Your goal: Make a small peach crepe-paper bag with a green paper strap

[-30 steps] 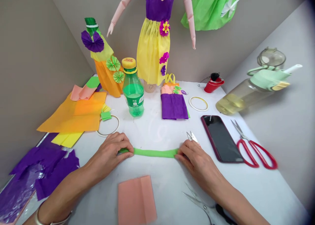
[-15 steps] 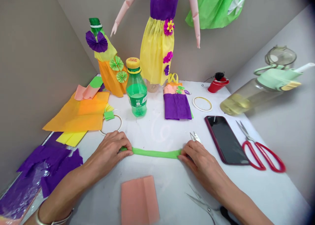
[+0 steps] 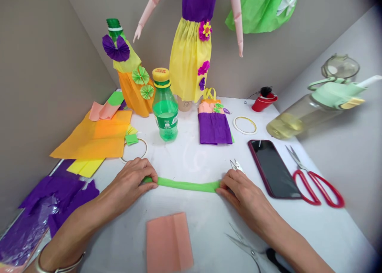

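Note:
A narrow strip of green crepe paper (image 3: 188, 184) stretches across the table between my hands. My left hand (image 3: 135, 176) pinches its left end between thumb and fingers. At the other end my right hand (image 3: 235, 187) grips the strip the same way. The tips of small snips (image 3: 237, 165) show just beyond my right hand; their other end is hidden behind it. A folded peach paper piece (image 3: 169, 243) lies nearer to me. By my right forearm are black-handled scissors (image 3: 247, 247), partly covered by the arm.
A green bottle (image 3: 165, 110) stands behind the strip. To the right lie a phone (image 3: 273, 169), red-handled scissors (image 3: 318, 185) and a tape roll (image 3: 244, 125). Orange paper (image 3: 92, 137) and purple paper (image 3: 56, 193) spread leftward. A doll in a yellow skirt (image 3: 188, 62) stands at the back.
My left hand has shifted slightly left along the strip, so a little more green shows between the hands. My right hand stays in place.

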`<state>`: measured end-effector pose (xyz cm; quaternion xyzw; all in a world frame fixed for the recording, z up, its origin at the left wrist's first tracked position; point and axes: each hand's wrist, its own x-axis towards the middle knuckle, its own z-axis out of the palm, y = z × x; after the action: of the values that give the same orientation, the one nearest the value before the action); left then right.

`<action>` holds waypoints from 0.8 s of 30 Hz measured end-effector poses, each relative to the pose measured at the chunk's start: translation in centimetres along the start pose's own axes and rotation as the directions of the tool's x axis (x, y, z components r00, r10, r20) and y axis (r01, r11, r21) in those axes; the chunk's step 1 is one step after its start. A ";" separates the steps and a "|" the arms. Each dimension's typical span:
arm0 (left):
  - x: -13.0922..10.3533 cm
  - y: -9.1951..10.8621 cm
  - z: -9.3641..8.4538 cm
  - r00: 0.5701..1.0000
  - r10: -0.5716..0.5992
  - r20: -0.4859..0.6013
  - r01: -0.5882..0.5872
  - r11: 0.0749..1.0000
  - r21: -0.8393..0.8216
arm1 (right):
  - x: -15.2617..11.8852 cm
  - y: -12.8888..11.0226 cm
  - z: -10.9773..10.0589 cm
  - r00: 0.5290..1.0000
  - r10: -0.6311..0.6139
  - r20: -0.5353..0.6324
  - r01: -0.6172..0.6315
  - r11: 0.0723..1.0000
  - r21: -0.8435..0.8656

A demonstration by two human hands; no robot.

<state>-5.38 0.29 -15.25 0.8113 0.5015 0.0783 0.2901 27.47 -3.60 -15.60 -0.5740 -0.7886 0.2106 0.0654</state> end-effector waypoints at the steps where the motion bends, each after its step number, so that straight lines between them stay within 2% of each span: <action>1: 0.0 0.0 -0.1 1.000 0.001 0.001 -0.001 1.000 0.002 | 0.0 0.0 0.0 1.000 -0.003 0.001 0.003 1.000 0.002; 8: -0.2 -0.1 -0.4 1.000 0.025 -0.001 -0.025 1.000 -0.010 | -0.5 0.5 -0.2 0.993 -0.119 -0.026 0.120 0.992 0.032; 14: -0.1 -0.2 -0.2 0.999 0.029 -0.019 -0.029 1.000 0.006 | -0.4 0.4 -0.4 0.993 -0.110 -0.038 0.112 0.992 0.054; 18: 0.0 1.1 1.0 0.992 0.084 -0.090 -0.083 0.996 0.009 | -0.3 0.3 -0.6 0.994 -0.104 -0.027 0.106 0.992 0.066; 24: 0.7 3.1 3.2 0.977 0.188 -0.102 -0.190 0.982 -0.014 | -0.4 0.2 -0.7 0.995 -0.097 -0.015 0.098 0.992 0.080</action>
<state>-1.33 -1.33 -16.25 0.8469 0.4350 0.1522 0.2652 28.04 -3.76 -14.95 -0.5327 -0.8063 0.2357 0.1030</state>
